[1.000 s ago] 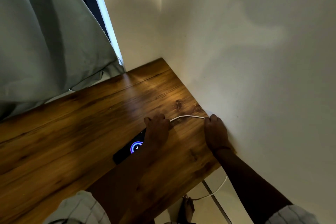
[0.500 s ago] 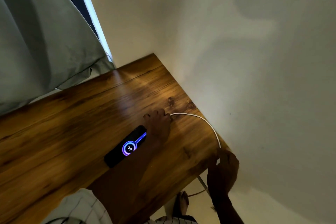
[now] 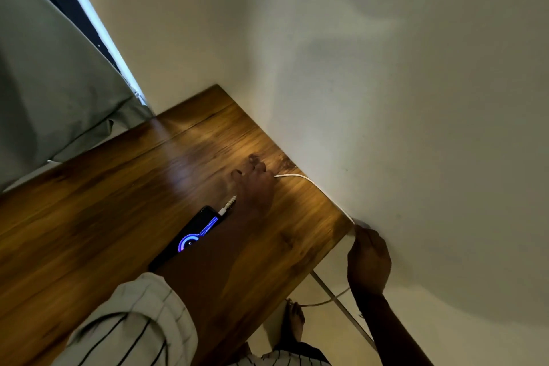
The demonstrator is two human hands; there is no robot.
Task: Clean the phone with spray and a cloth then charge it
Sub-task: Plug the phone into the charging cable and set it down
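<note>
Where the pale cream wall (image 3: 386,98) met it at the corner, the brown wood-grain table (image 3: 104,217) stood w/ a grey-green curtain (image 3: 44,83) hanging at its far left. The slim black phone (image 3: 187,237) lay flat on the table, screen up w/ a blue-purple ring lit, partly hidden by the left forearm. The left hand (image 3: 254,187) rested palm-down, fingers loose & straight, over the thin white cable (image 3: 300,177), whose plug sat in the phone's far end. The right hand (image 3: 368,258) pinched that cable at the table's right corner, nr the wall.
</note>
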